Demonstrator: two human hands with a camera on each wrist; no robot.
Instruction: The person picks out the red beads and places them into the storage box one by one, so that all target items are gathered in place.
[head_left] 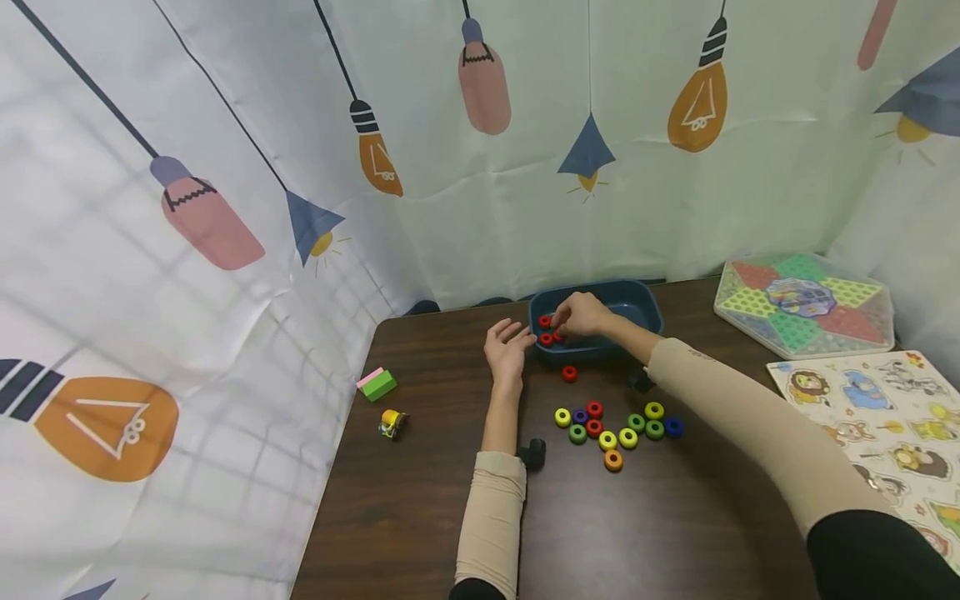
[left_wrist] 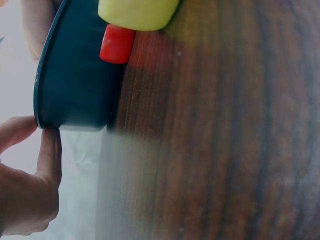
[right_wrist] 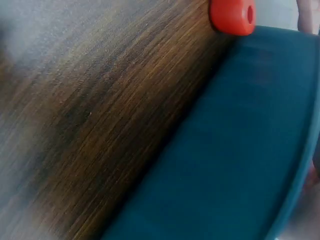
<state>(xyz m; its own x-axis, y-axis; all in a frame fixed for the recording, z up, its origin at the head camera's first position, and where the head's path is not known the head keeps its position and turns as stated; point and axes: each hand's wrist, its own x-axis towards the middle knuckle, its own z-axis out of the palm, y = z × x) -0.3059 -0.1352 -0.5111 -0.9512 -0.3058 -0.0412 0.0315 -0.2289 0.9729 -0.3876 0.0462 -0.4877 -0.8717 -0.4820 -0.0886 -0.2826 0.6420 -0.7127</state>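
Note:
A dark blue tray (head_left: 630,304) stands at the back of the table with several red rings (head_left: 545,339) in its left end. My right hand (head_left: 581,315) reaches into it from the right, fingers curled downward, pinching a red ring (head_left: 558,336) among the others. At the tray's left end is my left hand (head_left: 507,354), palm up with fingers spread. The left wrist view shows its fingertips (left_wrist: 51,150) against the outside of the tray's end wall. One loose red ring (head_left: 569,373) lies just in front of the tray.
Several yellow, green, red, purple, blue and orange rings (head_left: 613,460) lie mid-table. To the left are green and pink blocks (head_left: 378,385) and a small yellow toy (head_left: 392,423). A star-patterned game box (head_left: 806,304) and an animal puzzle board (head_left: 885,417) are at the right.

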